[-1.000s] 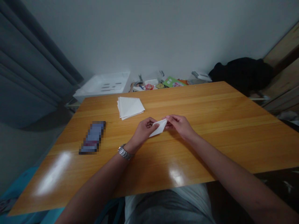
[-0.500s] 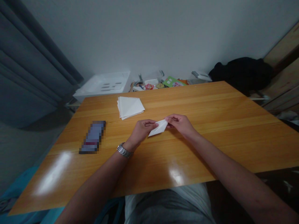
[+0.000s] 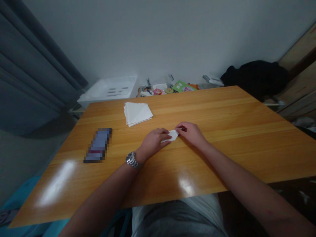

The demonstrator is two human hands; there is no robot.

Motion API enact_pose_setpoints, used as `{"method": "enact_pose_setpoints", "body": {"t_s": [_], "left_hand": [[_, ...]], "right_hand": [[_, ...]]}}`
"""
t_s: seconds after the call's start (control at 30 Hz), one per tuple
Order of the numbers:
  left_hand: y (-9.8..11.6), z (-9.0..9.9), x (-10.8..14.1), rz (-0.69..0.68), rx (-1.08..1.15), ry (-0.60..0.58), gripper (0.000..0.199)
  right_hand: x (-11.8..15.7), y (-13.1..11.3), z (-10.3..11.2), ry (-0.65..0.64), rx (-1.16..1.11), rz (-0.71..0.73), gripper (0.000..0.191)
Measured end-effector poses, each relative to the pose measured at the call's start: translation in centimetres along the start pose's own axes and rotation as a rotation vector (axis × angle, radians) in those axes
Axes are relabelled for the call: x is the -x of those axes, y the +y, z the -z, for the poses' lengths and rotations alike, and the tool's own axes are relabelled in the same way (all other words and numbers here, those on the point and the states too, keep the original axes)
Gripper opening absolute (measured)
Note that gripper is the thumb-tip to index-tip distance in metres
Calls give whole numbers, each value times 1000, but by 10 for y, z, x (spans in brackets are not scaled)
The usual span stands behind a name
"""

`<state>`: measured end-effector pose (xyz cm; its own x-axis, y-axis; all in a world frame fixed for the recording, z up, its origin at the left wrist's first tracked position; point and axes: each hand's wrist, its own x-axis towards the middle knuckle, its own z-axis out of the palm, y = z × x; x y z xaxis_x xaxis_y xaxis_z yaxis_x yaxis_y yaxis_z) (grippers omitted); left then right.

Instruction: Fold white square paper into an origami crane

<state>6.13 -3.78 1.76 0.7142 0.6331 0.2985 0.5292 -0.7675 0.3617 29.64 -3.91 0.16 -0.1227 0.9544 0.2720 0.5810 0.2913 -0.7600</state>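
Observation:
A small folded piece of white paper (image 3: 174, 135) lies between my hands over the middle of the wooden table. My left hand (image 3: 154, 142), with a metal watch (image 3: 132, 160) on its wrist, has its thumb and fingers closed on the paper's left part and hides some of it. At the paper's right end, my right hand (image 3: 191, 132) pinches a corner between thumb and fingertips. A stack of loose white sheets (image 3: 138, 113) with punched edges rests further back, to the left of the folded paper.
On the table (image 3: 222, 121), a phone (image 3: 98, 144) with a blurred screen lies to the left. Past the far edge are a white tray-like box (image 3: 111, 89), a green booklet (image 3: 182, 86), other small items and a black cloth heap (image 3: 256, 77).
My left hand has turned over the paper, now covering more of it, and the paper sits lower and flatter. My right hand stays at its right end.

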Motion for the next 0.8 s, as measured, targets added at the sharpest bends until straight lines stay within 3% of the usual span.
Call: {"method": "enact_pose_setpoints", "body": {"t_s": [0.13, 0.27, 0.37, 0.8], "left_hand": [[-2, 3, -1, -21, -55, -53, 22], [-6, 6, -1, -4, -16, -54, 25], [-5, 7, -1, 24, 0, -57, 27], [-9, -1, -3, 37, 82, 2, 18]], "right_hand": [[-2, -1, 4, -15, 201, 252, 8], [-2, 0, 3, -185, 165, 424, 14], [-1, 1, 1, -254, 162, 436, 11], [0, -3, -3, -250, 58, 377, 7]]}}
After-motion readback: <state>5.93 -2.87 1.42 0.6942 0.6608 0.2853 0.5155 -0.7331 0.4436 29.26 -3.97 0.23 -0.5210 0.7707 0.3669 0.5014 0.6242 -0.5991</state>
